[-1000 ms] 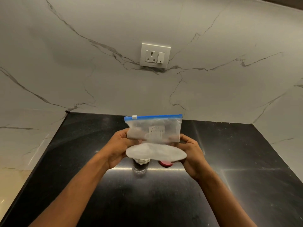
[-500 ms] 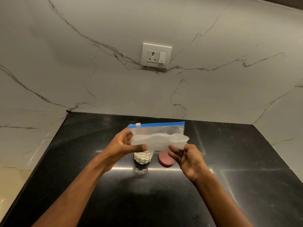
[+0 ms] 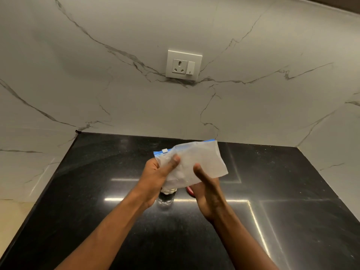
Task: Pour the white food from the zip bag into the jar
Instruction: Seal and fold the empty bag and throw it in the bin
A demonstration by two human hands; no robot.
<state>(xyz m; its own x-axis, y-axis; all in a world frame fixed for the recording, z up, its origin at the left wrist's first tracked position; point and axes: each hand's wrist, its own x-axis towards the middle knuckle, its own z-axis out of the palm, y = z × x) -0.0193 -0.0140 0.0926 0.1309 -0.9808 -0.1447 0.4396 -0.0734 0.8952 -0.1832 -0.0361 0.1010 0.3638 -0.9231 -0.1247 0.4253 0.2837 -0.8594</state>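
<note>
A clear zip bag with a blue zip strip is held above the black counter, folded or crumpled and looking flat. My left hand grips its left part, thumb on the front. My right hand holds the bag from below and the right, thumb pressed on the plastic. Under the bag stands a small glass jar with white food heaped at its top; most of the jar is hidden by my left hand and the bag.
A red lid lies on the counter just right of the jar, partly hidden by my right hand. A marble wall with a white socket plate rises behind. The counter's left edge runs diagonally at the left.
The bag has been turned and folded down from upright to a tilted, crumpled shape. My right hand moved up onto the bag, and both hands shifted slightly right.
</note>
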